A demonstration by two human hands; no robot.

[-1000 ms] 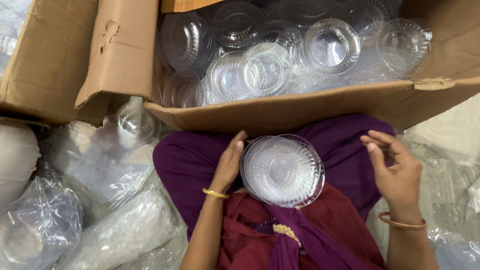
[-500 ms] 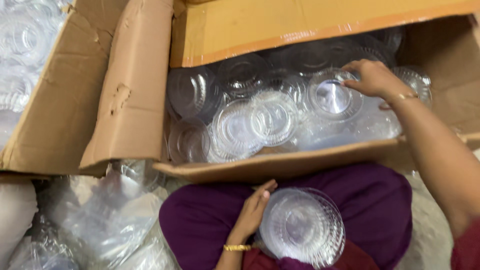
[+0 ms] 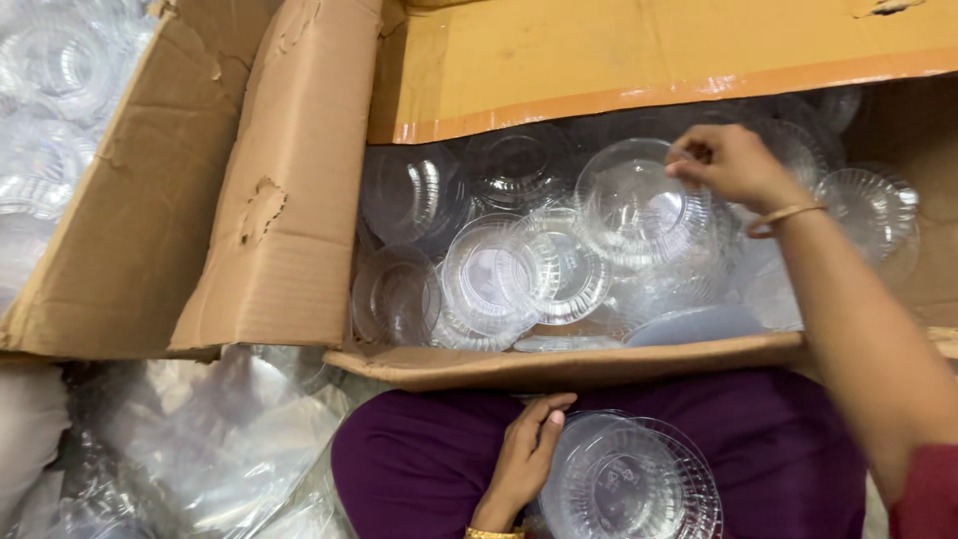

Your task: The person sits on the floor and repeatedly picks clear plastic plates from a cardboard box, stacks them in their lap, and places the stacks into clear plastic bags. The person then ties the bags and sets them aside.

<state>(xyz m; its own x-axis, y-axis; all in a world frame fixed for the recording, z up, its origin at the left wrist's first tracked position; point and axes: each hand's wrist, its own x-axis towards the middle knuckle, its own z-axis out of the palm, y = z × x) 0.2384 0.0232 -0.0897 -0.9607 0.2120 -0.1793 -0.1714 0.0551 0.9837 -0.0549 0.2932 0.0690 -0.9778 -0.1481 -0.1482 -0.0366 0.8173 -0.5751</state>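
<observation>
Head view: right hand (image 3: 733,165) has gone from the lap into the cardboard box (image 3: 289,200) and pinched a clear plastic bowl (image 3: 639,200).

A second ago that hand hovered open beside the stack of bowls (image 3: 629,484) on the purple-clothed lap; half a second ago it lay over the loose bowls in the box; now its fingertips close on the rim of one bowl and tilt it up from the pile, so another piece is being picked out. The left hand (image 3: 524,454) stays resting against the lap stack's edge, fingers lightly curled, steadying it.
</observation>
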